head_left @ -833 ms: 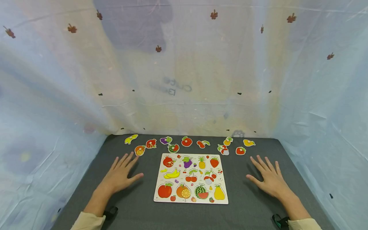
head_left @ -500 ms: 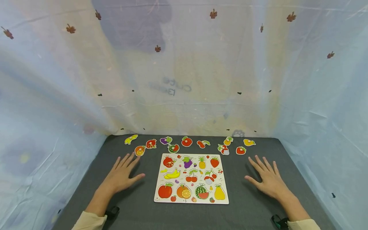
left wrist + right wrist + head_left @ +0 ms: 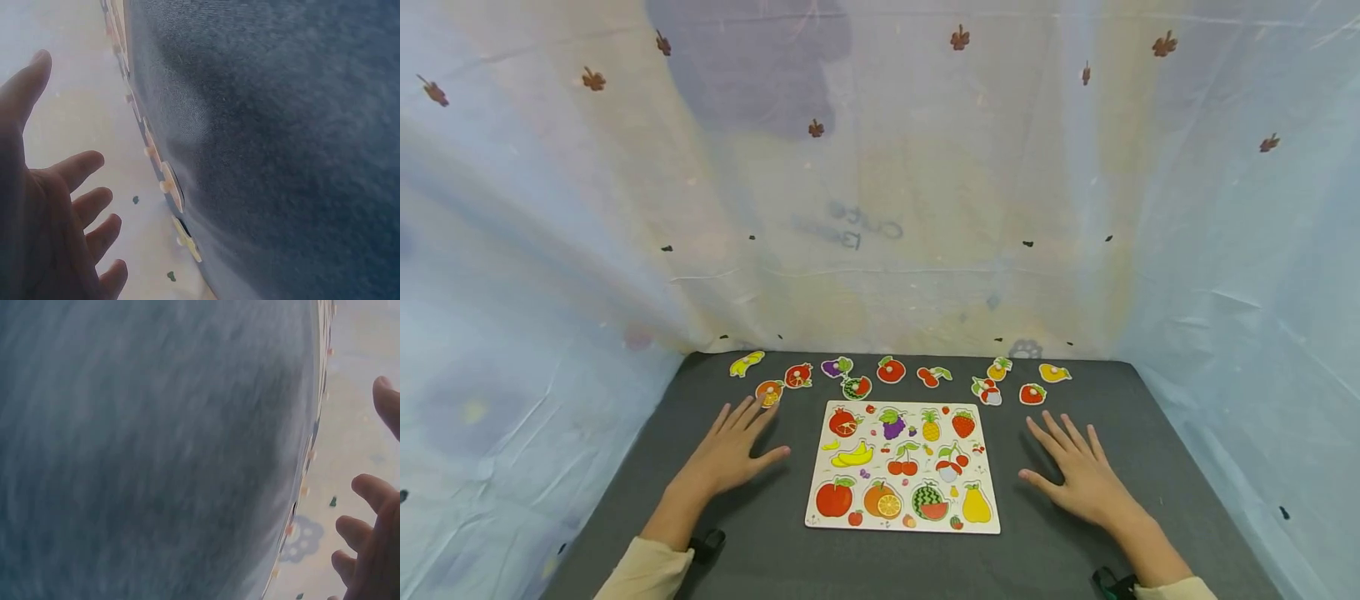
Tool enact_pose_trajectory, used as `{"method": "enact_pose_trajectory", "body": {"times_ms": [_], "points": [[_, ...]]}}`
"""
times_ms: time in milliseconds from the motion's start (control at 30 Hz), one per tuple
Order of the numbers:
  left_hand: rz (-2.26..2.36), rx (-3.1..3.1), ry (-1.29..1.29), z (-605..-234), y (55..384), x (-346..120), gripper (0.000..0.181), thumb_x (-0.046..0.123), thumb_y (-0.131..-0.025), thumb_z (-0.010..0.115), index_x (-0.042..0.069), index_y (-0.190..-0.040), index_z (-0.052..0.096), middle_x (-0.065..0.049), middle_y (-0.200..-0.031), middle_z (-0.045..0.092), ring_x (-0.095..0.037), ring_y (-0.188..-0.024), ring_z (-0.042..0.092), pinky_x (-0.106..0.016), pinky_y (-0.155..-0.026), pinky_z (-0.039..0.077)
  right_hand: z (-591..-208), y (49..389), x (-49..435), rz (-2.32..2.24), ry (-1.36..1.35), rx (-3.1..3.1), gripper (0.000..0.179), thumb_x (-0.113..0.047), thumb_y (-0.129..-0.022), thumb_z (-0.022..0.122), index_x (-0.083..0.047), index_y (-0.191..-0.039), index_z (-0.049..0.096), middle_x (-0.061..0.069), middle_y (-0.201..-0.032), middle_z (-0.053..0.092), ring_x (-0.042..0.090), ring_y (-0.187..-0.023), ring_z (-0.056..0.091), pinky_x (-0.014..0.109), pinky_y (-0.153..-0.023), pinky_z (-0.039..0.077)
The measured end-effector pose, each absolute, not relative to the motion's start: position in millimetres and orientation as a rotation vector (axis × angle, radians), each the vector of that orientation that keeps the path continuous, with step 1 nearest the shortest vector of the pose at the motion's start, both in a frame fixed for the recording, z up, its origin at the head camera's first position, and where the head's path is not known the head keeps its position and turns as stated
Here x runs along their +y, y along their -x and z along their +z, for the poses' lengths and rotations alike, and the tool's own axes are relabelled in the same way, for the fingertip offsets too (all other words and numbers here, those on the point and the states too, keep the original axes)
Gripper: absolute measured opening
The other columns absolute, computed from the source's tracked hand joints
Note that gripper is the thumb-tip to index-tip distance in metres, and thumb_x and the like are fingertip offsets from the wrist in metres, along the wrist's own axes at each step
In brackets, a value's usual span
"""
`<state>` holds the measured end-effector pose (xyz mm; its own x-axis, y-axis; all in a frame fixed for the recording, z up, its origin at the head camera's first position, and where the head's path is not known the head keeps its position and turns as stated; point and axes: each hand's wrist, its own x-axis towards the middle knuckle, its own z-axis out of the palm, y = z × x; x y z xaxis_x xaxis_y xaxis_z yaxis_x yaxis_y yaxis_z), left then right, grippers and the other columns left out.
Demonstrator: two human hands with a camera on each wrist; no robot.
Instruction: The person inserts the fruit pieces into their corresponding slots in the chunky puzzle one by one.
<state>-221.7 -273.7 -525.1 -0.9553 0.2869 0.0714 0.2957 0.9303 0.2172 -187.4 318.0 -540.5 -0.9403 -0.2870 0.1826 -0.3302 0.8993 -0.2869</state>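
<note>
A white fruit puzzle board (image 3: 880, 425) lies between the two hands, with printed fruit shapes. To its left, my left hand (image 3: 725, 454) is held above the dark cloth with fingers spread and holds nothing; its fingertips overlap the orange piece (image 3: 768, 392) in the head view. On the other side, my right hand (image 3: 1078, 473) hovers palm down, fingers spread, holding nothing. The strawberry piece (image 3: 1032, 394) is the loose piece nearest to it. In the left wrist view, the left hand's thumb and fingers (image 3: 94, 206) stand apart from the knobbed pieces.
Behind the board runs a loose row of fruit pieces, including a banana (image 3: 747, 364), pomegranate (image 3: 798, 376), watermelon (image 3: 856, 387), apple (image 3: 891, 369), cherries (image 3: 933, 377) and pear (image 3: 1055, 372). A pale curtain (image 3: 887, 208) encloses the dark tabletop (image 3: 880, 567) at the back and sides.
Both hands have shifted inward toward the board, the left one to the right and the right one to the left. The board and pieces keep their layout; the head view has shifted slightly.
</note>
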Motion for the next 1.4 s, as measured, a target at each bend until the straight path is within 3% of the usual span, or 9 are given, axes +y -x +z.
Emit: {"method": "enact_pose_trajectory", "body": {"times_ms": [267,500,733,1067,1400], "points": [[-0.377,-3.035,0.498,-532,231,-273,0.092,0.069,-0.099,0.063,0.01,-0.167,0.04,-0.022,-0.173,0.031,-0.046,-0.161,0.023,-0.067,-0.13,0.007,-543,182,296,0.493,-0.551,-2.929,0.09,-0.066,-0.096,0.07,-0.022,-0.167,0.041,0.016,-0.175,0.031,0.048,-0.16,0.024,0.05,-0.131,-0.015],[-0.404,-3.054,0.52,-539,248,-274,0.093,0.07,-0.1,0.06,0.011,-0.168,0.037,-0.021,-0.175,0.027,-0.044,-0.161,0.025,-0.067,-0.13,0.007,-548,180,279,0.527,-0.559,-2.981,0.096,-0.072,-0.094,0.068,-0.018,-0.168,0.04,0.013,-0.175,0.031,0.046,-0.161,0.023,0.053,-0.133,-0.009],[-0.453,-3.074,0.535,-538,263,-275,0.092,0.066,-0.102,0.062,0.009,-0.168,0.035,-0.022,-0.175,0.028,-0.044,-0.161,0.024,-0.067,-0.13,0.006,-549,176,264,0.567,-0.584,-3.02,0.102,-0.074,-0.091,0.069,-0.015,-0.169,0.038,0.013,-0.175,0.032,0.042,-0.162,0.024,0.068,-0.129,0.012],[-0.463,-3.107,0.487,-540,287,-275,0.09,0.061,-0.103,0.063,0.006,-0.168,0.036,-0.02,-0.176,0.025,-0.045,-0.161,0.024,-0.064,-0.131,0.01,-551,170,250,0.571,-0.679,-3.031,0.105,-0.076,-0.091,0.068,-0.012,-0.168,0.039,0.014,-0.173,0.034,0.04,-0.161,0.028,0.07,-0.128,0.015],[-0.442,-3.058,0.529,-535,308,-268,0.078,0.05,-0.107,0.064,0.0,-0.163,0.043,-0.024,-0.171,0.034,-0.047,-0.157,0.033,-0.064,-0.129,0.02,-546,166,244,0.608,-0.745,-3.068,0.106,-0.074,-0.093,0.067,-0.006,-0.167,0.037,0.018,-0.174,0.032,0.042,-0.16,0.029,0.069,-0.128,0.018]]}}
